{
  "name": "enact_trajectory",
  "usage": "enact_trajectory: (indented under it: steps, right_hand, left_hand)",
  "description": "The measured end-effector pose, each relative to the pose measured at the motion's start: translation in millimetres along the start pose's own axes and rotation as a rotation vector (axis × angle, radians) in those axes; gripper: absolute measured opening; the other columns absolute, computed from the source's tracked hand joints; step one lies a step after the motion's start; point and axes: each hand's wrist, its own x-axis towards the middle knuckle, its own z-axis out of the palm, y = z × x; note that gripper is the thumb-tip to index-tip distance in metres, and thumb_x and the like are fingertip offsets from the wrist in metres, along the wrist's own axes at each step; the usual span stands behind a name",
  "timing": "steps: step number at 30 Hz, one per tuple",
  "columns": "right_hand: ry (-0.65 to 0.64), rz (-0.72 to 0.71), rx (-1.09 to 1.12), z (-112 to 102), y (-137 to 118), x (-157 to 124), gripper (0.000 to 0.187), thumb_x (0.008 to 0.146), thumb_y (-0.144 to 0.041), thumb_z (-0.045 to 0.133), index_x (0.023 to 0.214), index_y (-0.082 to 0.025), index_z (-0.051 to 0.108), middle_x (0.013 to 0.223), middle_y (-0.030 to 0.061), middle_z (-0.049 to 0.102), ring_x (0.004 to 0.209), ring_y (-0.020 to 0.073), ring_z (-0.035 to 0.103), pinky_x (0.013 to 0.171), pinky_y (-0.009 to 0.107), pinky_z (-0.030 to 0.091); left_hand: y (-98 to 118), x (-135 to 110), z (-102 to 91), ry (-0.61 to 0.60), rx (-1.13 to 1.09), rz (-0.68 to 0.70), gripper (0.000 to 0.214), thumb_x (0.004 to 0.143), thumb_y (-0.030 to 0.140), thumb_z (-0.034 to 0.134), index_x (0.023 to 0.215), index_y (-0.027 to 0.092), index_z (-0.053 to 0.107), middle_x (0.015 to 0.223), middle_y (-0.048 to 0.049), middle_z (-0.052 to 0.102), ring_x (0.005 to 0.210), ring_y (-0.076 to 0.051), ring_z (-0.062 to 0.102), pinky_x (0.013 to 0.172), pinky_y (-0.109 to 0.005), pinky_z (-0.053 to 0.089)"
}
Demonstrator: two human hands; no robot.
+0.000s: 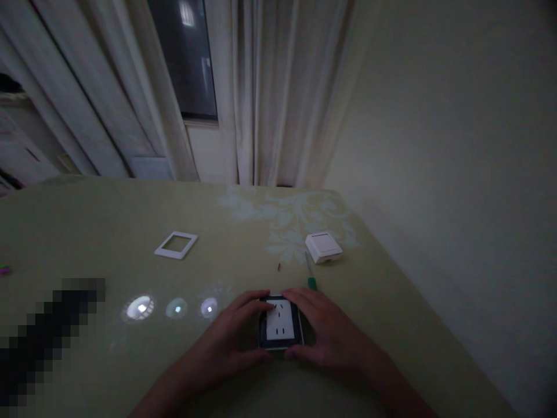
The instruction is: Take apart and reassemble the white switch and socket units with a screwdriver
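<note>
A wall socket [279,332] with a white face and a dark border lies face up at the front of the table. My left hand [235,331] grips its left side, one finger reaching over the white face and the thumb at the lower edge. My right hand [326,331] holds the right side, fingers at the top edge and thumb at the bottom. Just beyond my right fingers lies a screwdriver [312,283] with a green handle, partly hidden by that hand. A small screw [279,267] rests on the table behind the socket.
A white square cover frame [171,254] lies to the left. At the back right sits a white switch box [324,248], near the screwdriver's tip. The table [108,220] borders a wall on the right and curtains [287,93] behind. A pixelated dark shape covers the left.
</note>
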Motion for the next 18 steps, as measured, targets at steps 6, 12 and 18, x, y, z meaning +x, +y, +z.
enact_trajectory:
  steps: [6, 12, 18]
  right_hand:
    - [0.18, 0.057, -0.07, -7, 11, 2, 0.06, 0.096, -0.052, 0.077, 0.146, -0.022, 0.063, 0.146, 0.0168, 0.068, 0.136, 0.0362, 0.063, 0.116, 0.054, 0.051]
    - [0.213, 0.286, -0.268, -1, 31, 1, 0.046, 0.093, -0.031, 0.072, 0.138, -0.023, 0.062, 0.131, 0.016, 0.074, 0.11, 0.0336, 0.075, 0.089, 0.045, 0.058]
    - [0.33, 0.279, -0.166, -17, 27, 2, 0.029, 0.094, -0.02, 0.061, 0.122, -0.019, 0.067, 0.118, 0.0133, 0.077, 0.1, 0.03, 0.077, 0.087, 0.043, 0.058]
  left_hand:
    - [3, 4, 4.0, 0.025, 0.052, 0.015, 0.065, 0.085, 0.028, 0.089, 0.145, 0.037, 0.065, 0.157, -0.0116, 0.064, 0.14, -0.036, 0.066, 0.115, -0.055, 0.056]
    - [4, 6, 10.9, 0.039, 0.088, -0.019, 0.06, 0.085, 0.029, 0.089, 0.141, 0.036, 0.067, 0.159, -0.0112, 0.064, 0.142, -0.038, 0.065, 0.117, -0.059, 0.055]
    - [5, 4, 6.0, -0.013, 0.118, -0.033, 0.062, 0.085, 0.036, 0.091, 0.141, 0.036, 0.063, 0.167, -0.0113, 0.056, 0.148, -0.038, 0.06, 0.119, -0.061, 0.053]
